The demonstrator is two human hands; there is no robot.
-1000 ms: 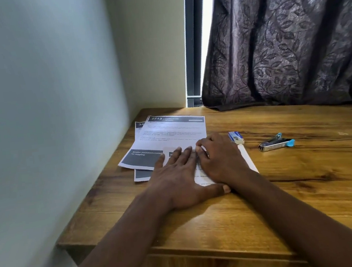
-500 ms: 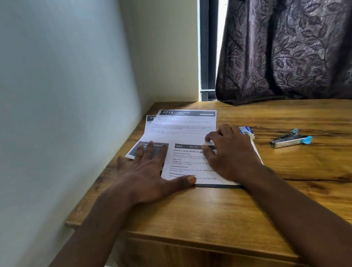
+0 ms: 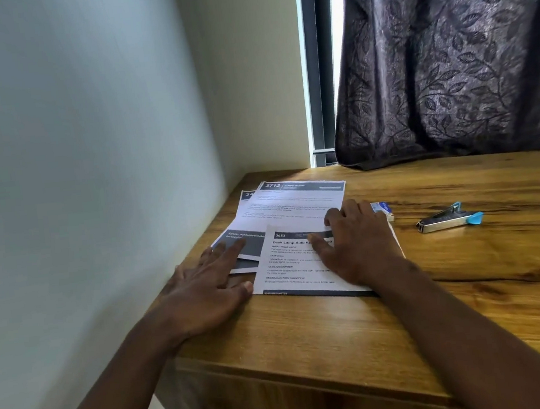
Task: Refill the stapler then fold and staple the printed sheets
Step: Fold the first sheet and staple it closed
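Left hand (image 3: 204, 286) now off sheet (image 3: 296, 267)

the table (image 3: 469, 300) is grained wood with a soft satin sheen. on it, left of the stapler (image 3: 449, 219), lie matt white paper sheets (image 3: 294, 202) printed with dark grey bands. the stapler is shiny bare metal tipped with light blue plastic. beyond it hangs a dark cloth curtain (image 3: 462, 54), leaf-patterned, faintly lustrous.
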